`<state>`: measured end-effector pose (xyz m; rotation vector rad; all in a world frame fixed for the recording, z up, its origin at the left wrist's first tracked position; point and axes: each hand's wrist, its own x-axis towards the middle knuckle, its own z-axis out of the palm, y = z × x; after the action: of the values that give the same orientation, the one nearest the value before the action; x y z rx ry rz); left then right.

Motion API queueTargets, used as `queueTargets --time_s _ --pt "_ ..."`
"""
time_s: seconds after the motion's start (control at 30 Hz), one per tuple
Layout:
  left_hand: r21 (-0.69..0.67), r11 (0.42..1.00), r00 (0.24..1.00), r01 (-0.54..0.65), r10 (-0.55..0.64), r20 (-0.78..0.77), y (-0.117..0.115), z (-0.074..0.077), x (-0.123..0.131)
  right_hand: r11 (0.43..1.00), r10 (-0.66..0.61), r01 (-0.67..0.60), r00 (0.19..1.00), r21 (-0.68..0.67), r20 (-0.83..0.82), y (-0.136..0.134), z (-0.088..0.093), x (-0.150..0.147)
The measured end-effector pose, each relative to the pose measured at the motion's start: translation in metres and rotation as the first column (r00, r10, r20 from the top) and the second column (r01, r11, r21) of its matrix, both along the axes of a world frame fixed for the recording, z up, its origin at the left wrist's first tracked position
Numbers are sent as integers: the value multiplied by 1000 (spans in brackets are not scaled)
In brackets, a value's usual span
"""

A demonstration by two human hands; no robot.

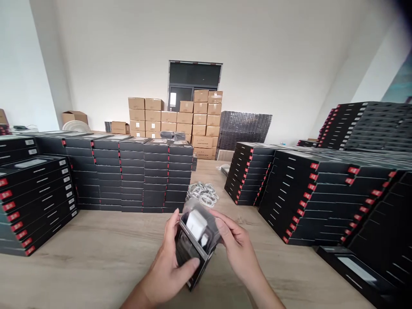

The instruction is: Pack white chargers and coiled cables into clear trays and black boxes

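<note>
The left hand (165, 268) is closed around a small black box (186, 251), its thumb across the near face and its fingers along the left side. The box is held tilted above the middle of the near table edge. It looks light and fairly stiff, so it should bear a firm hold on its side walls or its dark near end. At its far end sit a white charger (195, 224) and a smaller white piece, too blurred to name; the charger is probably hard and smooth, and could slide if tipped. The clear film (210, 219) over that end seems thin, soft and slippery, best pinched at its edge. There the right hand (236, 244) has thumb and fingers together on the film's right side.

The table (128, 244) is pale, wood-grained and flat. On its left stand a near stack of black boxes (35, 206) and a longer row (128, 171) beyond; past the hands lies a heap of white cables (202, 194); more stacks (289, 193) fill the right, with a flat box (354, 274) low at the near right.

Behind, from the left, come a white pillar (16, 56), brown cartons (177, 118) before a dark-framed opening (195, 74), and a dark grey pile (244, 128) against the plain wall (273, 56).
</note>
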<state>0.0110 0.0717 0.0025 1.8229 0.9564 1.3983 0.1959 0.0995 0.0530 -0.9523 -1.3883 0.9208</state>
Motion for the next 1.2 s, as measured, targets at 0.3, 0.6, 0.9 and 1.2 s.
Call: queueTargets --time_s 0.3,0.6,0.9,1.2 --pt "65 984 977 -166 156 143 19 -3 -13 989 6 1 999 149 -50 -1 -11 -8" --pt "133 976 984 -170 161 82 17 8 -30 944 -94 -1 958 330 271 -6 -13 -14" --pt "103 994 986 -41 23 168 14 19 -39 936 -27 -86 949 341 313 -12 -4 -15" --pt "152 987 994 -50 35 102 16 21 -44 928 -43 -99 929 358 368 -15 3 -17"
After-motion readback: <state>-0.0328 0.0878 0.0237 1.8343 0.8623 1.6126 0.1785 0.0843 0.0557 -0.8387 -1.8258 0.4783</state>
